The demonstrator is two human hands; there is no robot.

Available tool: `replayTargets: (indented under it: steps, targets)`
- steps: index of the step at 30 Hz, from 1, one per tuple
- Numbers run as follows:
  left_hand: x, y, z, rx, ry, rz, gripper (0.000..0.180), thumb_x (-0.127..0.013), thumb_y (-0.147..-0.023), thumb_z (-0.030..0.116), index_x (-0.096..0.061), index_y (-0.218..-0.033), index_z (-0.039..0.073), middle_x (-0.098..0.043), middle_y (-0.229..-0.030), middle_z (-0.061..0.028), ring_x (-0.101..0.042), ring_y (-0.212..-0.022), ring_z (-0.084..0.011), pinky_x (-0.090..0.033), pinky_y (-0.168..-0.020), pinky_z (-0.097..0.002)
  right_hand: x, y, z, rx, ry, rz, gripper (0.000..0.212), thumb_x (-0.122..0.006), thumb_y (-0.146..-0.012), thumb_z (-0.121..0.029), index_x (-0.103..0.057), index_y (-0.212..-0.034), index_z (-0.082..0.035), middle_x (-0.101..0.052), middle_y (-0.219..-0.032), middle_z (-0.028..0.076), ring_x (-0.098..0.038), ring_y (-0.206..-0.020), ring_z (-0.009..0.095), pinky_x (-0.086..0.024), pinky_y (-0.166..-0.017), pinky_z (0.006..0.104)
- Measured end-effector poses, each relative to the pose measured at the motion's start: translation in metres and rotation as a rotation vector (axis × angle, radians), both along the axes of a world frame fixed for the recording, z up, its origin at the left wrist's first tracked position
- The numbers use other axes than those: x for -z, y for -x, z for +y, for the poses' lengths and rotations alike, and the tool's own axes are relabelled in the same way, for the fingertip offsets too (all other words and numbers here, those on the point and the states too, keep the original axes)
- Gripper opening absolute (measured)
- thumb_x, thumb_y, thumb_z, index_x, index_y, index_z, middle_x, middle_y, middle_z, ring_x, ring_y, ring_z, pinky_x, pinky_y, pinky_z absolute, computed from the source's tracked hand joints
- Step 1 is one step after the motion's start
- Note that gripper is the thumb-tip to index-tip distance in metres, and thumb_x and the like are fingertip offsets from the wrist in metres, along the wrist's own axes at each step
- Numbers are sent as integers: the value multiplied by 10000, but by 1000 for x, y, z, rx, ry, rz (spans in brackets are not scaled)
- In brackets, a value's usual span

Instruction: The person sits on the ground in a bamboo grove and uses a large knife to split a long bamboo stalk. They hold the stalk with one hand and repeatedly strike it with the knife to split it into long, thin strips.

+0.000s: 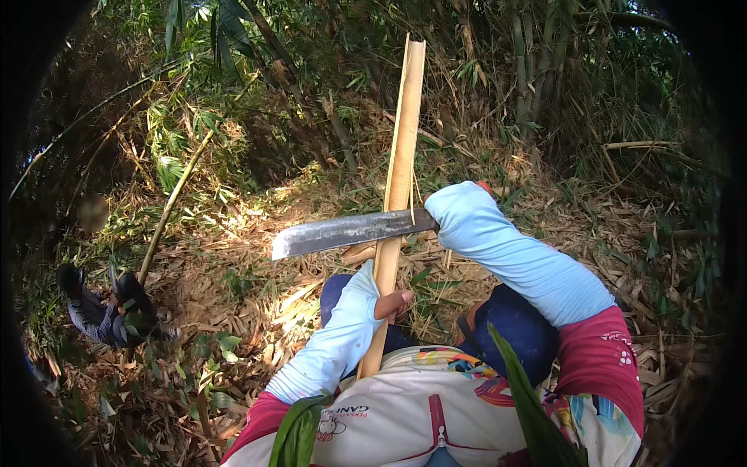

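Observation:
A long split length of bamboo [402, 148], pale and hollowed on its inner face, stands out in front of my body, its near end against my shirt. Around its lower part my left hand [389, 305] is closed, the thumb and fingertips showing past a light blue sleeve. My right hand [461, 208], mostly covered by its own blue sleeve, is closed on the machete, whose handle is largely hidden. The wide, worn blade of the machete [334, 234] lies across the bamboo and points left. A thin sliver [415, 191] hangs along the bamboo's right edge near the blade.
My bent knees in dark blue [506, 331] flank the bamboo. Dry leaves and husks [288, 303] litter the ground. At the left, another person [109, 311] sits by a slanting pole [175, 198]. Bamboo clumps [537, 70] rise ahead; green leaves [521, 389] hang close before my shirt.

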State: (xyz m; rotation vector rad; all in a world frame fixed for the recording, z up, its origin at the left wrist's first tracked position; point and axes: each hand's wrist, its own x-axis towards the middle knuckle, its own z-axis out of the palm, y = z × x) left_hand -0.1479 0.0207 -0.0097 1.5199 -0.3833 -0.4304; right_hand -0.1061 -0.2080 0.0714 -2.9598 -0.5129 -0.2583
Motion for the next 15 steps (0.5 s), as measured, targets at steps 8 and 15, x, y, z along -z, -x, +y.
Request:
replayTargets:
  steps: [8,15]
  targets:
    - [-13,7,-6,42,44,56,676,-727,-776,55,-359,-1340,-6,-560,-690,-39,-541,-524,-122,-442,-453,-260,-45,-33,-52,115,-20,-174,182,-613,-711,20,-628,-876,-55,-629,-838,192,-639,-848,386,-505,-721,436]
    - [-19,14,14,30,-59,113,648,-704,-795,30,-362,-1345,8,-563,-674,-47,-532,-495,-127,-450,-445,-269,-67,-120,-153,512,-185,-270,258,-629,-810,-105,-668,-1062,-65,-674,-969,218,-647,-912,416,-523,-767,447]
